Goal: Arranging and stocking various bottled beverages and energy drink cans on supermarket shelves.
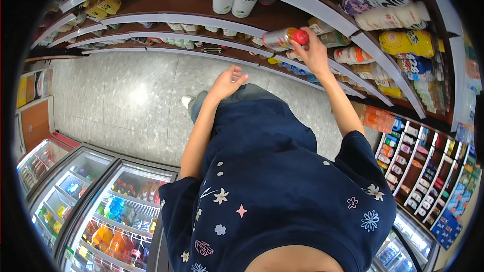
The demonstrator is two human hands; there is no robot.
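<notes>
My right hand [316,53] grips a plastic drink bottle [278,39] near its red cap. The bottle lies nearly sideways in front of the shelf edge, its base pointing left. My left hand [226,82] hangs over my thigh with loosely bent fingers and holds nothing. On the brown shelf [181,2] beyond stand two white bottles [234,0] side by side. Close behind the right hand, more bottles fill the shelf, among them one with an orange and white label [351,55].
Yellow-labelled bottles [107,4] stand at the shelf's left. Large bottles [406,43] crowd the upper right. Behind me on the left are glass-door drink coolers [117,211]. Another rack of small goods [419,173] is at right. Grey tiled floor [124,109] lies between.
</notes>
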